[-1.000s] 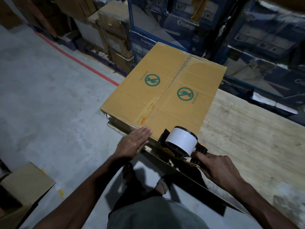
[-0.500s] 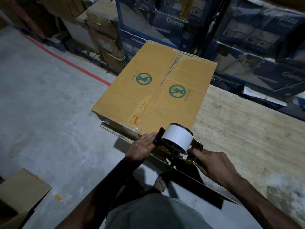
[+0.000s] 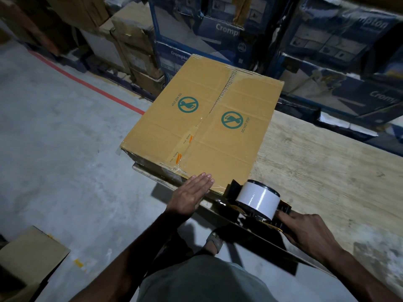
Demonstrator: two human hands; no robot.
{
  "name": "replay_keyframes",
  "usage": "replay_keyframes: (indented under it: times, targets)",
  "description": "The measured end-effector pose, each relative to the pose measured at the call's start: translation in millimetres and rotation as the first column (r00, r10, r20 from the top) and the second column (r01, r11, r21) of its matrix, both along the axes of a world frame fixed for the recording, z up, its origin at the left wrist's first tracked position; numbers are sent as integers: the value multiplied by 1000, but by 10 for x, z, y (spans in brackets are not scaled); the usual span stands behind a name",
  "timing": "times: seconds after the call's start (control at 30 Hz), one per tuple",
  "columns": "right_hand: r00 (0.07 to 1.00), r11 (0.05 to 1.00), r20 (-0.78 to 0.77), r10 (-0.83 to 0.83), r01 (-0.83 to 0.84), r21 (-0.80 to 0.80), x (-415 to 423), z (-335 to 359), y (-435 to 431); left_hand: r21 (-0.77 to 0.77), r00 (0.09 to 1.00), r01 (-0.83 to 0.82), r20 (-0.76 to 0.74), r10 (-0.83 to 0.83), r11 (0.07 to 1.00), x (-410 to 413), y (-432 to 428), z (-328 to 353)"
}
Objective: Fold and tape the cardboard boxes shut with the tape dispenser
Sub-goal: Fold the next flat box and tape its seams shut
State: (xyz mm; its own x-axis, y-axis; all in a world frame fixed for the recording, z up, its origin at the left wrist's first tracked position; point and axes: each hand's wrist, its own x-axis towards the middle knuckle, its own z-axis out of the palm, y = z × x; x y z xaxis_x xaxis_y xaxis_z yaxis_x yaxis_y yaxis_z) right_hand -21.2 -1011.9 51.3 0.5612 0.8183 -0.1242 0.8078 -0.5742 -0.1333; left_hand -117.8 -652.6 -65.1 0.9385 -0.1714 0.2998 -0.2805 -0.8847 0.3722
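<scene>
Table (image 3: 327, 171) first: bare wood spreads right of & beyond your grip, so there's room on that side. The box (image 3: 218, 131) sits ahead & left of the grip, flaps down, at the table's left end, w/ its near face almost on the table's near edge. Blue cartons (image 3: 327, 62) stack close behind its far side. Left of it there's only open floor (image 3: 54, 149).

Tape dispenser (image 3: 257, 201): your right hand (image 3: 305, 229) is wrapped round the handle, nose touching the box's near top edge, white roll (image 3: 259, 199) up. Your left hand (image 3: 192, 192) lies flat, fingers straight, pressing that same edge just left of the nose & holding nothing.

Risks, as I judge them:
- **Missed seam:** the centre seam (image 3: 220, 99) starts left of the nose, by your left fingertips. A straight push fwd from here would lay tape on the right flap & miss it.
- **Poor bond:** an old strip (image 3: 183, 144) looks wrinkled at the seam's near end, so new tape over it prob won't stick well.
- **Box sliding:** push hard w/o that left palm down & the box could slide toward the cartons or off the left end.
- **Loose tape end:** can't tell if the free end is stuck down yet. If not, it'll drag loose.

Room: the nose can slide left along the edge, but there's little clearance before your own fingers.
</scene>
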Motion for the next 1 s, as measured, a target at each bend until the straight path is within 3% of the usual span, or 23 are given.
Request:
replay_keyframes:
  times: [0.07,0.23,0.37,0.57,1.0]
  targets:
    - [1000,1000,-3,-2,2,27,1,-24,-12,31,1000,-15,16,14,999,-19,-55,-12]
    - [1000,999,-31,-3,5,48,8,-65,-11,31,985,167,41,-168,985,14,-500,107]
    - [999,998,-52,-11,14,61,-1,-62,11,-6,988,115,104,-113,993,72,-610,166]
    - [1000,997,-17,-14,15,72,-21,-5,85,118,987,135,71,-143,984,72,-407,115]
    - [997,997,63,-45,40,73,-187,-135,-432,24,994,110,-18,-110,994,19,-386,317]
